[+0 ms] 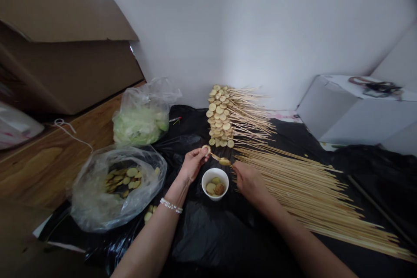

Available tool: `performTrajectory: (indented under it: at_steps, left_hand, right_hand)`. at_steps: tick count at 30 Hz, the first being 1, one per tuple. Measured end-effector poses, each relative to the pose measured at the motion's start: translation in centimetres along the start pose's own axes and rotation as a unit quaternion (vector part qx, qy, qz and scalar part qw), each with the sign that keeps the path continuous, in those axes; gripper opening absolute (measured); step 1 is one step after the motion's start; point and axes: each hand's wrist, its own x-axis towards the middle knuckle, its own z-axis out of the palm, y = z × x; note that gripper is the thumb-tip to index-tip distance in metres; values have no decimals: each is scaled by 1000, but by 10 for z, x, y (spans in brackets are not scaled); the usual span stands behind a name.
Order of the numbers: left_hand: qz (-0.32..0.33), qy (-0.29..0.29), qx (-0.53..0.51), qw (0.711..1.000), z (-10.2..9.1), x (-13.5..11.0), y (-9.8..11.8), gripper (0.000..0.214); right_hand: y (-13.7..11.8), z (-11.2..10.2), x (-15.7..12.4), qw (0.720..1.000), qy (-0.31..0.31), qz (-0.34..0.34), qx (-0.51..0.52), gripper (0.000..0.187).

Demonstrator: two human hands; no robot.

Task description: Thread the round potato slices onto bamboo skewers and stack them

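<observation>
My left hand (193, 163) pinches a round potato slice (206, 149) at the tip of a bamboo skewer. My right hand (248, 180) grips that skewer (215, 157), which has another slice (224, 161) threaded on it near my fingers. Both hands hover just above a small white bowl (208, 177) holding a few slices. Behind the bowl lies a pile of finished skewers (220, 115) with slices on their ends. A large heap of bare bamboo skewers (309, 191) spreads to the right of my right hand.
A clear bag of potato slices (117, 182) lies at left, with a bag of green leaves (140, 124) behind it. Black plastic sheet (208, 234) covers the table. Cardboard boxes (65, 52) stand at far left, a white box (352, 113) at right.
</observation>
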Motion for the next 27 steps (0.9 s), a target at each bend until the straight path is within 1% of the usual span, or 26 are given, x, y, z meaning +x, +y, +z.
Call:
performTrajectory:
  at_steps: [7, 9, 13, 17, 20, 24, 27]
  left_hand:
    - [3, -6, 4, 1000, 0, -1, 1, 33]
    - [2, -7, 4, 1000, 1, -1, 1, 33]
    - [2, -8, 0, 1000, 2, -1, 1, 32]
    - [3, -12, 2, 1000, 1, -2, 1, 31]
    - [-1, -11, 5, 1000, 1, -1, 0, 31]
    - [2, -12, 10, 1000, 0, 0, -2, 31]
    - [2, -13, 13, 1000, -1, 0, -3, 30]
  right_hand:
    - [3, -1, 4, 996, -25, 9, 85, 24]
    - [2, -1, 3, 997, -13, 11, 82, 24]
    - [0, 0, 1, 999, 19, 1, 34, 24]
    - [1, 2, 0, 1000, 16, -6, 19, 25]
    - [3, 2, 2, 999, 2, 1, 42, 24]
    - [3, 1, 4, 994, -21, 15, 102, 24]
    - [3, 0, 4, 993, -13, 21, 112, 25]
